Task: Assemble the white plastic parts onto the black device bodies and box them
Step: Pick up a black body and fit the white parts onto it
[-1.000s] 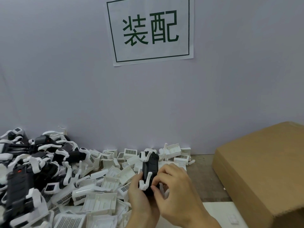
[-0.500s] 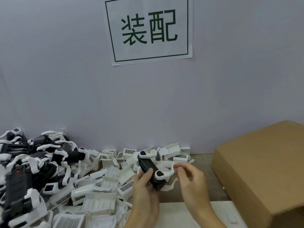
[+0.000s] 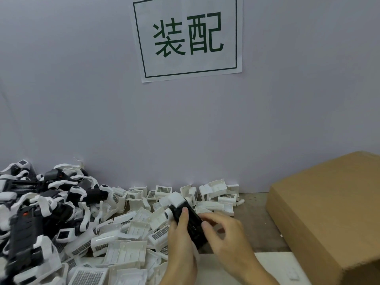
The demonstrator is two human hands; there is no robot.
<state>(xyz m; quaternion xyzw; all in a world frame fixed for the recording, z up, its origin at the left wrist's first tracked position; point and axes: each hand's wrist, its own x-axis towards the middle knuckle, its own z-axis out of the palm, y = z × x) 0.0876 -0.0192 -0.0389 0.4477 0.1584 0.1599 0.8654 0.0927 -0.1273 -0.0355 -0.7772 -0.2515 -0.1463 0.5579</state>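
Head view, as I saw it: cardboard box (image 3: 329, 219) sat right on the worktop (image 3: 255, 204); pile of white plastic parts (image 3: 127, 249) spread left and centre. Black device body (image 3: 190, 224) was held above the pile, white cap on its far end. Left hand (image 3: 182, 245) gripped it, thumb on top. Right hand (image 3: 228, 239) fingers curled at its near end.

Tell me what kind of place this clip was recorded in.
Most likely a factory assembly bench. A printed sign hangs on the wall, loose white plastic parts are heaped beside black device bodies, a cardboard box waits nearby, and both hands work on one unit.
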